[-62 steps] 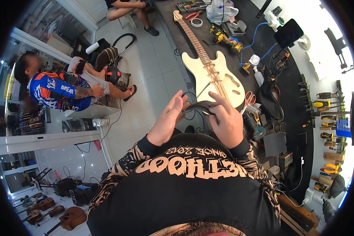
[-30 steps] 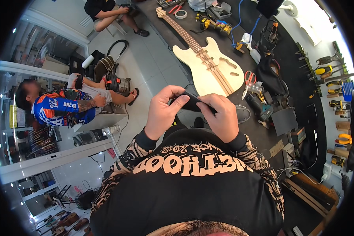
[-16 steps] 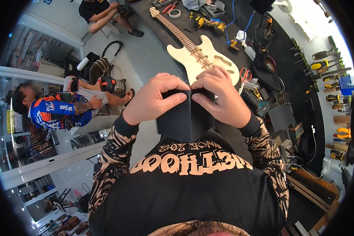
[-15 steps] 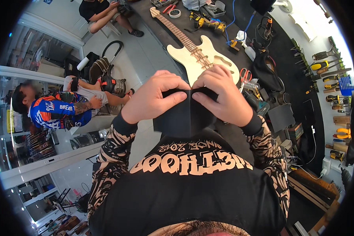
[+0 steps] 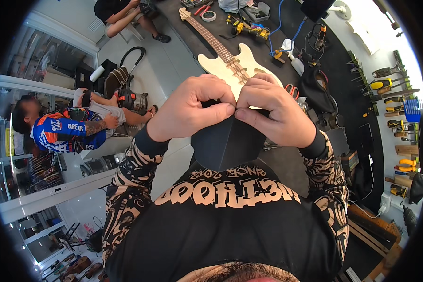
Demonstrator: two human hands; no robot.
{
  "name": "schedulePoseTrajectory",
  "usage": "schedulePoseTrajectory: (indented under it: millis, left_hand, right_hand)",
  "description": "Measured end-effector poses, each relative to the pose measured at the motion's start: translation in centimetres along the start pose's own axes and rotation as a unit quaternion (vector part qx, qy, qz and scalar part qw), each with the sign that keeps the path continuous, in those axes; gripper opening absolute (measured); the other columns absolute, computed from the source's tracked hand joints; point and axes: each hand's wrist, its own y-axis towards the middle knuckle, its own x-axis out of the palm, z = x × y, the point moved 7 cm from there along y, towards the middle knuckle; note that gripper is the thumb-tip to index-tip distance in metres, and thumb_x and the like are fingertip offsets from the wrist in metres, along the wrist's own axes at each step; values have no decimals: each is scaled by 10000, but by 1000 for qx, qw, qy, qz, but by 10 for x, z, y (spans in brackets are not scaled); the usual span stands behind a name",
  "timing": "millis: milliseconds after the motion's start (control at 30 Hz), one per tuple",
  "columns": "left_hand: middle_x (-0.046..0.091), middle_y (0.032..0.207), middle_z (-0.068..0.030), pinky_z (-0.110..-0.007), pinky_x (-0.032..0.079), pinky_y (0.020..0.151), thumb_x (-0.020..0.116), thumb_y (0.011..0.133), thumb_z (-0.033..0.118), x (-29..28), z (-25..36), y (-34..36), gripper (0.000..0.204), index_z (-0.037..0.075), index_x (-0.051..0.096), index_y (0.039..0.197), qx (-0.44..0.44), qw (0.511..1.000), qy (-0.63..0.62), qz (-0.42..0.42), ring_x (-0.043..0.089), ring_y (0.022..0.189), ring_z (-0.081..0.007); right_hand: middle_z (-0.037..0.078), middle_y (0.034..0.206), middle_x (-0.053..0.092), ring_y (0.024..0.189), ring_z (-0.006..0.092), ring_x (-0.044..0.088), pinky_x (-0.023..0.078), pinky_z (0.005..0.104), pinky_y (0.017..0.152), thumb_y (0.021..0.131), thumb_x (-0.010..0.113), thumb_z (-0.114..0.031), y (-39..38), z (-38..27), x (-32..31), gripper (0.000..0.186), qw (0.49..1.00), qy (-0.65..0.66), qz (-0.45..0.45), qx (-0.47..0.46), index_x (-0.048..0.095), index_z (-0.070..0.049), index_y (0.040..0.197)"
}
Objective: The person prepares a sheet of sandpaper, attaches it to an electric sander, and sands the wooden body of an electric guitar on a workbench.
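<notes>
Since before, the dull black sheet (image 5: pixel 226 143), folded down its middle, has tipped; left hand (image 5: pixel 190 108) and right hand (image 5: pixel 282 115) pinch it.

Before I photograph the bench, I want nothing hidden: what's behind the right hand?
Parts of the guitar body and red-handled scissors show past the right hand; the rest is covered.

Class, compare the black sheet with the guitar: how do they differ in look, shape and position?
Look: the black sheet is dark, while the guitar has a pale body.
Shape: the sheet is angular, with a crease-like line; the guitar has a curved body and long neck.
Position: the left hand and right hand hold the sheet; the guitar lies on the dark bench.
Both are partly covered by the hands.
</notes>
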Motion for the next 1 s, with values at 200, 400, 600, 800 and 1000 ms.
schedulePoseTrajectory:
  millis: [200, 400, 600, 800, 1000]
  left_hand:
    - [682, 904, 40, -255, 464, 727, 708, 1059, 100, 17, -26, 3, 128, -5, 753, 1004, -84, 956, -275, 60, 567, 843, -41]
    - [709, 972, 46, -212, 459, 793, 732, 1122, 182, 9, -58, -10, 193, -7, 761, 1096, -229, 951, -195, -65, 585, 886, -26]
    - [738, 975, 39, -240, 499, 875, 754, 1109, 193, 41, -112, -46, 207, -3, 785, 1051, -289, 899, -329, -4, 626, 925, -55]
    - [741, 955, 30, -260, 500, 891, 765, 1089, 176, 53, -128, -50, 184, 2, 791, 1036, -310, 882, -353, 37, 628, 924, -65]
    - [738, 935, 29, -247, 498, 858, 761, 1087, 165, 60, -133, -47, 178, -1, 789, 1027, -319, 875, -361, 39, 633, 895, -61]
  right_hand:
    - [62, 849, 655, 850, 264, 648, 485, 401, 964, 1027, 778, -116, -10, 7, -9, 106, 999, -19, 47, 14, 703, -54, 984]
    - [50, 894, 703, 836, 123, 631, 533, 314, 785, 1111, 744, -200, -49, 65, -6, 218, 959, 165, -44, 226, 707, 14, 1088]
    - [13, 881, 678, 826, 89, 588, 512, 288, 778, 1115, 749, -210, -94, 99, 11, 237, 930, 214, -18, 299, 706, 15, 1055]
    - [33, 884, 670, 824, 119, 576, 510, 314, 777, 1097, 765, -188, -101, 100, 13, 232, 938, 146, -1, 313, 689, 18, 1022]
    - [78, 853, 701, 796, 162, 627, 537, 343, 772, 1082, 771, -182, -105, 94, 9, 229, 940, 113, 23, 322, 705, 29, 1020]
